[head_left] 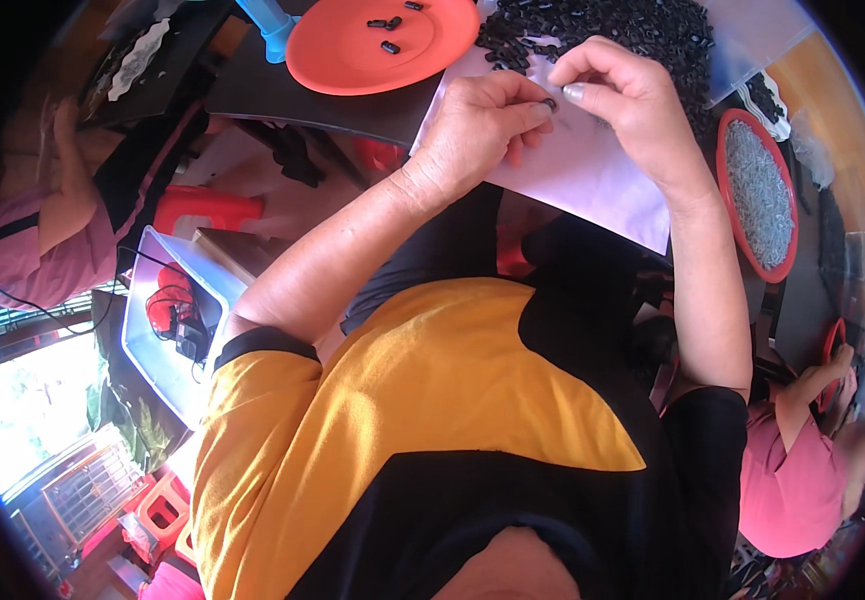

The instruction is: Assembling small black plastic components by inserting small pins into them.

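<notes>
My left hand (483,125) is closed in a pinch, with a small black part (550,102) between thumb and fingertips. Just to its right, my right hand (625,100) has thumb and forefinger pressed together. Whatever those fingertips hold is too small to make out. Both hands are over a white sheet (593,185) on the table, a short gap apart. Beyond them lies a heap of small black parts (643,35). At the far left of the hands, an orange-red plate (353,60) carries several similar black pieces.
A red oval tray (725,180) full of small silvery metal pieces stands right of my right forearm. A blue stand (271,35) is by the plate. To my left are a white bin (143,340) and a red stool (208,207). Other people sit on both sides.
</notes>
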Demonstrator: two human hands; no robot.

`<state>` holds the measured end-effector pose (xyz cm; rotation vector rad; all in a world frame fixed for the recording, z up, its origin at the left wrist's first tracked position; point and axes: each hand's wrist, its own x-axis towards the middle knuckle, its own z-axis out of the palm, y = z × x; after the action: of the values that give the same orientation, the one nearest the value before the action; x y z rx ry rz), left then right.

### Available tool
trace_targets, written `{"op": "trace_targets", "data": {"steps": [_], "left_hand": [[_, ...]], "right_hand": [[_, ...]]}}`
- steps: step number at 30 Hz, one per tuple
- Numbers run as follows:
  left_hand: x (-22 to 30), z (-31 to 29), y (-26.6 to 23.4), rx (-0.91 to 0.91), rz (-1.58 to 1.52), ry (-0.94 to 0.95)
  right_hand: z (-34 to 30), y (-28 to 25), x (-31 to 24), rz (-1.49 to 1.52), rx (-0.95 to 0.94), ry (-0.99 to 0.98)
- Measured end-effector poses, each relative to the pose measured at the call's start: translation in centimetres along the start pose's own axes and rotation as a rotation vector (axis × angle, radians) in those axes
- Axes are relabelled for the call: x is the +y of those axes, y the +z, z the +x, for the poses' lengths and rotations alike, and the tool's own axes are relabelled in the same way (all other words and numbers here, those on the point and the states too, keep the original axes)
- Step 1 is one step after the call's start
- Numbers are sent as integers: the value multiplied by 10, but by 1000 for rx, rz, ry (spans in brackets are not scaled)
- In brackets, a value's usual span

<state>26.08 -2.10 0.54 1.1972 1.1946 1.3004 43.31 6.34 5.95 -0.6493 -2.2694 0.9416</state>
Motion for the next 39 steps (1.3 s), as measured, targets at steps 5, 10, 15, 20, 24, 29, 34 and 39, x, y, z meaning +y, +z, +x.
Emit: {"op": "trace_targets", "data": {"steps": [5,10,15,20,24,29,34,39], "left_hand": [[3,-1,2,-3,53,-13],[4,-3,2,1,-3,-13],[2,-3,2,7,-28,-1],[4,-4,4,48,6,10],[5,-5,6,43,34,-13],[4,-7,7,23,-36,14],[9,-9,8,45,-7,1],[8,-8,8,55,-16,4]], "right_hand": [[-4,4,7,90,-48,32],[-10,12,13,155,3,106],[-22,22,1,20,147,44],[-19,14,-1,-46,128,-54],[-17,13,-3,-52,107,-55],[-14,14,-5,-60,62,-54],[-18,18,-7,-91,94,0],[-21,19,-13,-132,152,-107]]}}
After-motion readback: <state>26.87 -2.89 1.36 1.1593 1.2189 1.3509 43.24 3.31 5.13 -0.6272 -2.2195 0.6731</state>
